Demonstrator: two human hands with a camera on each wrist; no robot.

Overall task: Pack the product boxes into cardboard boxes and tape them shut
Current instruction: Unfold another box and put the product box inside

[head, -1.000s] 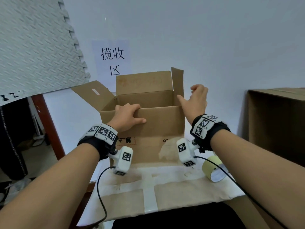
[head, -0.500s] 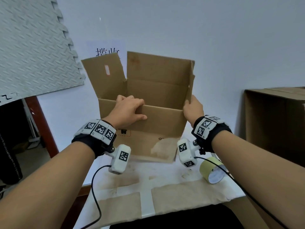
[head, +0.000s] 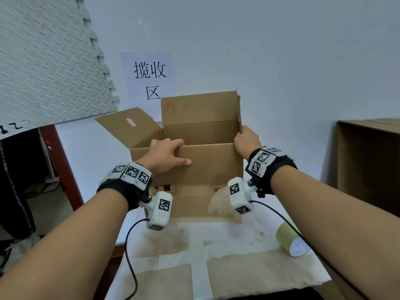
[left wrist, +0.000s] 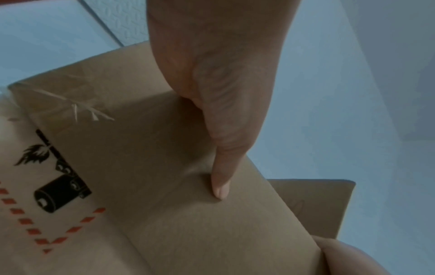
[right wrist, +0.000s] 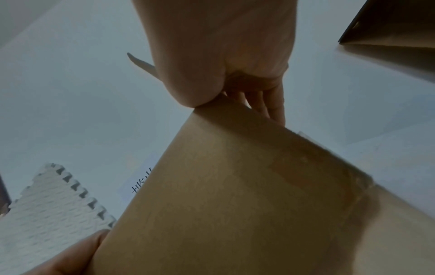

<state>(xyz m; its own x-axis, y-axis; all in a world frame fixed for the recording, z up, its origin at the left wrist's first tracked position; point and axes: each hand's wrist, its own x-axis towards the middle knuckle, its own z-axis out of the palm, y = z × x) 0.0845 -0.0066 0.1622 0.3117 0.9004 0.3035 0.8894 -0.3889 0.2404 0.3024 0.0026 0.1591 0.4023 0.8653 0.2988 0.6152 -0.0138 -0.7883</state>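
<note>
Four flaps stand open on the brown cardboard box (head: 207, 167) (interior hidden).

The scene is viewed forward and down from the head. The cardboard box (head: 207, 169) is seen close up from below by both wrist cameras, shared by all 3.

A pale wall (head: 281, 50) is filling the background, a grey foam mat (head: 43, 61) and a paper sign (head: 149, 76) hanging on it; a white table (head: 227, 239) is standing below.
</note>
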